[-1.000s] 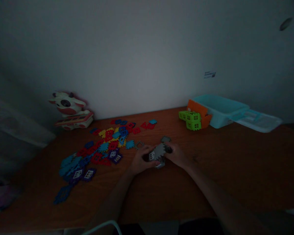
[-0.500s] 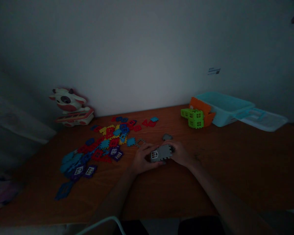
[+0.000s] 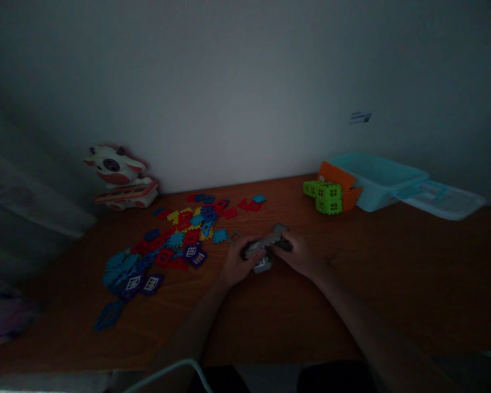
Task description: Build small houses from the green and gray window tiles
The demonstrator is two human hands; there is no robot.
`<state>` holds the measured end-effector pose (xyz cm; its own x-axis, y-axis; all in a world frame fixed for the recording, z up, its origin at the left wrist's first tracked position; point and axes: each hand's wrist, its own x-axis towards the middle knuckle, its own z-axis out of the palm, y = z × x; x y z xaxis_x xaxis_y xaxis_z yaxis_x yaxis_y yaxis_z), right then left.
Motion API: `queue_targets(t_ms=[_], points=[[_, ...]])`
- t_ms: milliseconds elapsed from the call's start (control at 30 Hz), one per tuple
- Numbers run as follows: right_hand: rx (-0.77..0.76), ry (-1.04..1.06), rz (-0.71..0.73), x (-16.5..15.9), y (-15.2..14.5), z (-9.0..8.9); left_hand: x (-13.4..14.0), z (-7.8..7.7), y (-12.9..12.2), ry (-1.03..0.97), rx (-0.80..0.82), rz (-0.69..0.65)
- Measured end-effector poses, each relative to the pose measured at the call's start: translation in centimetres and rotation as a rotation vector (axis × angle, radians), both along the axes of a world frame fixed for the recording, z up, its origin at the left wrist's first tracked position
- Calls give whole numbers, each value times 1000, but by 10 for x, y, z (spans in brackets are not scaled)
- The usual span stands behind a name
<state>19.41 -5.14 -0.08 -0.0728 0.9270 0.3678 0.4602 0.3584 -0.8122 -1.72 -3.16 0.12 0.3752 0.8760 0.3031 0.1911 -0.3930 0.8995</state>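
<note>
Both hands hold joined grey interlocking building tiles (image 3: 262, 265) with toothed edges and a white window insert, just above the table. My left hand (image 3: 239, 262) grips the left side, its thumb across the front. On the right side, my right hand (image 3: 297, 251) has its fingers closed round the edge of the grey tiles. Another grey tile (image 3: 280, 227) lies just beyond my hands. A grey open frame piece (image 3: 234, 236) rests on the table past my left hand. The fingers hide part of the held tiles.
Loose red, blue, yellow and purple tiles (image 3: 175, 239) spread over the left of the wooden table (image 3: 393, 289). A cow toy (image 3: 120, 174) stands at the back left. At the back right are a green and orange tile build (image 3: 329, 196), a light-blue bin (image 3: 376, 191) and its lid (image 3: 445, 202).
The grey tiles have been tilted in my hands, so their flat face no longer points at me. My left thumb now lies across the front. The view has shifted slightly.
</note>
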Motion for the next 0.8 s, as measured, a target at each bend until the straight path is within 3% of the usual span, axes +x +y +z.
queue_targets(t_ms=[200, 400, 600, 800], points=[[64, -12, -194, 8, 6, 0, 2, 0, 16, -449, -512, 138], [193, -346, -327, 23, 16, -13, -2, 9, 25, -831, -865, 175], [63, -562, -314, 21, 14, -22, -2, 17, 21, -887, -940, 207], [42, -563, -298, 21, 15, -21, 1, 23, 18, -881, -941, 213]])
